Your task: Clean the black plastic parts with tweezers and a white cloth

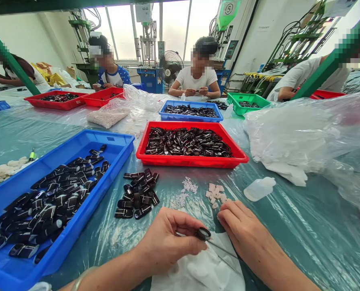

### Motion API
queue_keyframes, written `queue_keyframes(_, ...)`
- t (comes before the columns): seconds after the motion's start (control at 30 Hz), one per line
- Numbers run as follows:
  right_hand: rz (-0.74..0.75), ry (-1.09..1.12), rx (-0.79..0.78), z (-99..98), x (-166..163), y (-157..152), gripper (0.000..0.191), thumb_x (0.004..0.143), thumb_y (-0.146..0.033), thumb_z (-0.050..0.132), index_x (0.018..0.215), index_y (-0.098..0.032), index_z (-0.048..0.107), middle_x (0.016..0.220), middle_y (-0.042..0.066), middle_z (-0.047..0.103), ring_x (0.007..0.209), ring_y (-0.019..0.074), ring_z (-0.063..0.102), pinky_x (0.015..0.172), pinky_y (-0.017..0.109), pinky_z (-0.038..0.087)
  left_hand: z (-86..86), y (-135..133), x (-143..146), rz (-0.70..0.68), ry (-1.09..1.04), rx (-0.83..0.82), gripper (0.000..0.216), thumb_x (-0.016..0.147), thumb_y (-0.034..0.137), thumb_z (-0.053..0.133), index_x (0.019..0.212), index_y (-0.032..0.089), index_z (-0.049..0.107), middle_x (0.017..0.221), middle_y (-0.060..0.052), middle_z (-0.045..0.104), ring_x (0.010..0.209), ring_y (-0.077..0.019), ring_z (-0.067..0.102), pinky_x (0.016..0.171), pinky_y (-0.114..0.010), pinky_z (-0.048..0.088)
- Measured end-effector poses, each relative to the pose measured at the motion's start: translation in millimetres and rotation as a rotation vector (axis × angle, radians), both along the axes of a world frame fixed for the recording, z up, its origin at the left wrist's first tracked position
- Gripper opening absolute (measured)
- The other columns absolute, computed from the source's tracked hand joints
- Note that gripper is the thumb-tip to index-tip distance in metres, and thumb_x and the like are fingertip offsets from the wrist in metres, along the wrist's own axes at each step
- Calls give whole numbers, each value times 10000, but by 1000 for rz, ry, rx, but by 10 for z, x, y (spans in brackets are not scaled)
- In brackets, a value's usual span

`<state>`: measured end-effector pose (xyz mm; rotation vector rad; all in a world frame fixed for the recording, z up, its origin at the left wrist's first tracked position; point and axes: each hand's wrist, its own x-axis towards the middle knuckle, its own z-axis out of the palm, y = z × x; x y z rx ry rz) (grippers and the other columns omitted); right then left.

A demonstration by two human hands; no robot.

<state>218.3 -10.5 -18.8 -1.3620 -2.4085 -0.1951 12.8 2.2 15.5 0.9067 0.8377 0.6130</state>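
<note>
My left hand [170, 238] pinches a small glossy black part [203, 233] with an oval, ring-like end between thumb and forefinger, over a white cloth [210, 268]. My right hand [243, 226] is closed, fingers bent down beside a little heap of pale beige square pads [215, 192]; its fingertips are hidden. Two thin metal prongs [224, 248], like tweezers, run from near the black part toward my right palm; whether that hand grips them I cannot tell. Tiny white pieces [189, 185] lie farther off, left of the pads. A loose pile of black parts [138, 194] lies beyond my left hand.
At left stands a blue tray [119, 139] of black parts. Ahead are a red tray [194, 161] and a smaller blue tray [191, 117], both full. A translucent bottle [259, 189] lies at right, before plastic bags [307, 129]. Several people sit across the table.
</note>
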Motion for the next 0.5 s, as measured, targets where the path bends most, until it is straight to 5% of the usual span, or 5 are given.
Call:
queue_keyframes(0.37,-27,92,-18,-29,-84,-57,241,886,-155,360,736,-164,548,670,54,524,604,192,527,505,321,473,-38,-8,27,-20,31,-72,185,574,190,718,727,91,689,711,-76,679,576,-124,614,532,-203,469)
queue_keyframes(0.5,-50,201,-13,36,-105,-44,239,904,-151,335,898,-132,573,764,70,551,650,156,568,557,268,503,-58,-3,30,-20,38,-86,209,581,204,722,749,88,681,709,-81,682,556,-119,619,515,-192,475)
